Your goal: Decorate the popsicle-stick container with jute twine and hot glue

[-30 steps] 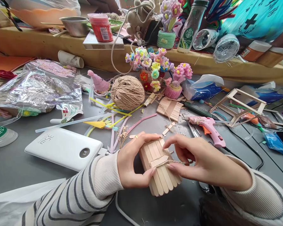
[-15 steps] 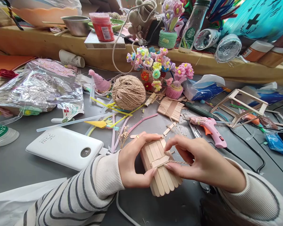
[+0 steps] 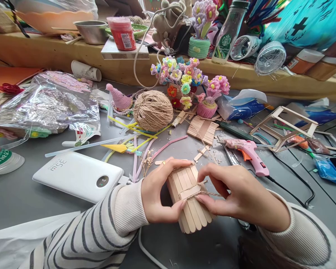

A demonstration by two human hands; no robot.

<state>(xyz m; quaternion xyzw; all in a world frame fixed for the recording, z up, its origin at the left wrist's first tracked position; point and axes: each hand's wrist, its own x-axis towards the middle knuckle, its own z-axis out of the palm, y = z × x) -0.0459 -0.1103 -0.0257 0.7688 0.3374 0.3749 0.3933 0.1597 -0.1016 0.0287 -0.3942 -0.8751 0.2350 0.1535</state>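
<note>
My left hand is closed around a small box made of craft sticks, its thumb pressing the near face and its fingers over the top edge. The box is tilted, rounded stick ends toward me. A short wooden strip lies crosswise on that face, with twine running along its edges. My right hand pinches the twine against the box, thumb just below the strip. The twine's far end is hidden behind the right fingers.
A twine ball sits behind the box. A pink glue gun with a black cable lies right, near a stick frame. At left is a white power bank. Pipe-cleaner flowers stand at the back.
My right hand's fingers have shifted slightly on the twine, with the thumb a little closer to the strip. The left hand and the box stay nearly still.
</note>
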